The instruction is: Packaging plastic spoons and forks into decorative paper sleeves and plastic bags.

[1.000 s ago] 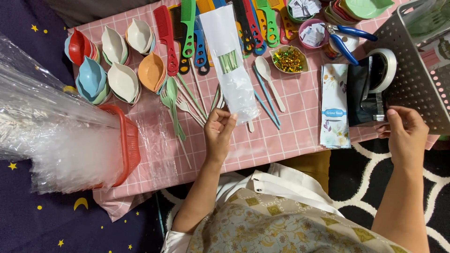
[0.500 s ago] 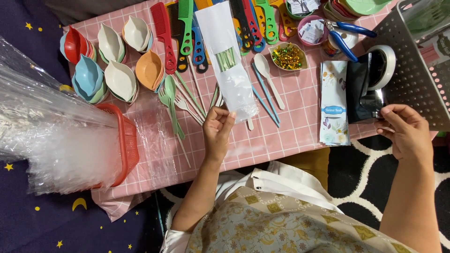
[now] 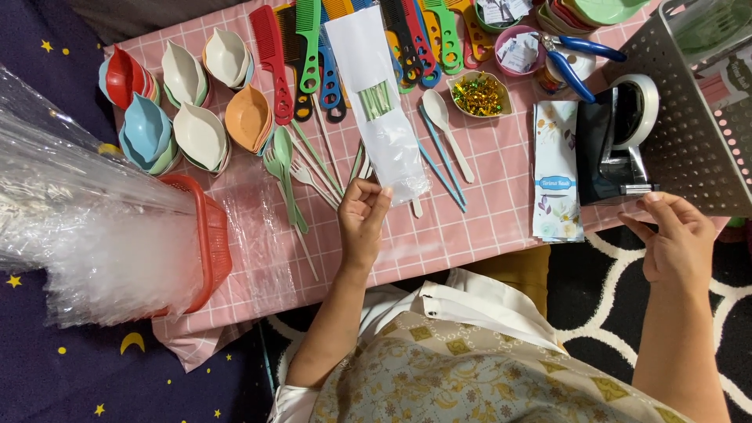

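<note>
Left hand pinching the bottom of a clear packet with green sticks in it, flat on the pink bench among combs and spoons, right hand loose, fingers touching the black tape dispenser.

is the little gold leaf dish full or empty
Full: the leaf-shaped dish on the pink table holds a heap of shiny gold and green bits.
</note>
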